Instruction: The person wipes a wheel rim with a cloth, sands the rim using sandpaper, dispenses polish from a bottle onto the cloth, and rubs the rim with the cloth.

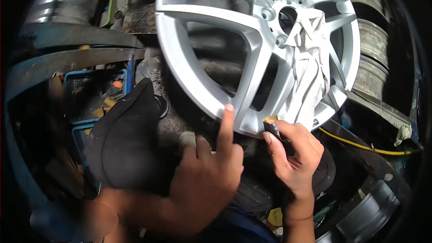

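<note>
A silver alloy wheel (256,45) stands tilted before me, its spokes and hub facing up. My left hand (207,175) is at the near part of its rim, with the index finger stretched out and its tip on the silver surface. Another finger of that hand carries a whitish covering at its tip; the hand is partly blurred. My right hand (294,150) pinches a small folded piece of sandpaper (271,127), dark on one face and yellowish at the top, close to the rim's lower edge. A white cloth (308,63) drapes over the spokes beside the hub.
Blue plastic baskets (67,94) with scraps stand at the left by a metal frame (72,60). Several stacked wheels (371,40) rise at the right. A yellow hose (360,145) runs along the right side. Another rim (369,211) lies at lower right.
</note>
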Action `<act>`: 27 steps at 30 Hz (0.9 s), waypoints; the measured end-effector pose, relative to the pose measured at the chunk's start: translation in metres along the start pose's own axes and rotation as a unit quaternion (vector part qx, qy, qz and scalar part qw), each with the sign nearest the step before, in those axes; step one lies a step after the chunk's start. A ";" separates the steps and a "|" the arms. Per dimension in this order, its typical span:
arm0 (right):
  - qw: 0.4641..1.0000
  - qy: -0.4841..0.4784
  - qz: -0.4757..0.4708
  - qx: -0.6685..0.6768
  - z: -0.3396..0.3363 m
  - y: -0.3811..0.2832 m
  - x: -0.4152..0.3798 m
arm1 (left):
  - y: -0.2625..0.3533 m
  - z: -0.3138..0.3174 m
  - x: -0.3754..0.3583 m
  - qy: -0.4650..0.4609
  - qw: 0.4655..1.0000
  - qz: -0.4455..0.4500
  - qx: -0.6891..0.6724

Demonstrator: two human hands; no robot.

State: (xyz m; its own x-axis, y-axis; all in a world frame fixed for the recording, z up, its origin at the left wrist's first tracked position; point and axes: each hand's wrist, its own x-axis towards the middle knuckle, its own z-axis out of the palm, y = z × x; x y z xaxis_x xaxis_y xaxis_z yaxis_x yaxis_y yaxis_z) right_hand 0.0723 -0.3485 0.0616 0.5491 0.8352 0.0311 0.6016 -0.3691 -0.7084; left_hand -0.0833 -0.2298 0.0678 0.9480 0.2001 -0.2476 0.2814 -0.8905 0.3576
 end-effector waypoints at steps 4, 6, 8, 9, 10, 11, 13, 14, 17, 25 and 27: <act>0.999 0.023 0.039 0.002 0.008 0.005 -0.017 | 0.010 0.020 -0.007 -0.105 0.990 -0.051 0.076; 0.999 0.021 0.024 0.013 0.008 0.003 -0.023 | 0.011 0.021 -0.009 -0.086 0.988 -0.042 0.118; 0.999 0.024 0.016 0.029 0.007 0.002 -0.029 | 0.008 0.021 -0.010 -0.059 0.989 -0.032 0.130; 0.998 0.025 0.031 0.042 0.006 0.003 -0.031 | 0.008 0.020 -0.010 -0.046 0.989 -0.031 0.138; 0.998 0.035 0.016 0.056 0.009 0.004 -0.028 | 0.006 0.019 -0.010 -0.040 0.987 -0.015 0.155; 0.997 0.046 0.012 0.057 0.009 0.001 -0.026 | 0.006 0.016 -0.011 -0.037 0.991 0.016 0.126; 0.992 0.052 -0.002 0.114 0.009 0.002 -0.026 | 0.005 0.011 -0.010 -0.030 0.994 0.082 0.068; 0.987 0.053 0.004 0.152 0.008 0.004 -0.027 | 0.001 -0.010 0.000 -0.169 0.977 0.115 -0.056; 0.969 0.042 0.017 0.242 0.002 0.003 -0.028 | -0.004 -0.020 -0.004 0.085 0.996 0.035 -0.004; 0.956 -0.052 -0.012 0.288 0.019 0.051 -0.029 | -0.036 -0.039 -0.013 0.380 0.908 0.071 -0.159; 0.941 -0.030 -0.011 0.337 0.029 0.039 -0.031 | -0.043 -0.028 -0.021 0.417 0.866 0.077 -0.264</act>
State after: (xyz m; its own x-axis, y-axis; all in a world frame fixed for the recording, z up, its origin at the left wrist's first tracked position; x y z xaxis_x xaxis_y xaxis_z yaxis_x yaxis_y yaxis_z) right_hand 0.0617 -0.3772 0.0124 0.4951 0.8684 0.0256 0.0962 -0.0255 -0.9950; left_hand -0.1111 -0.1841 0.0830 0.6964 0.5174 0.4974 -0.0381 -0.6654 0.7455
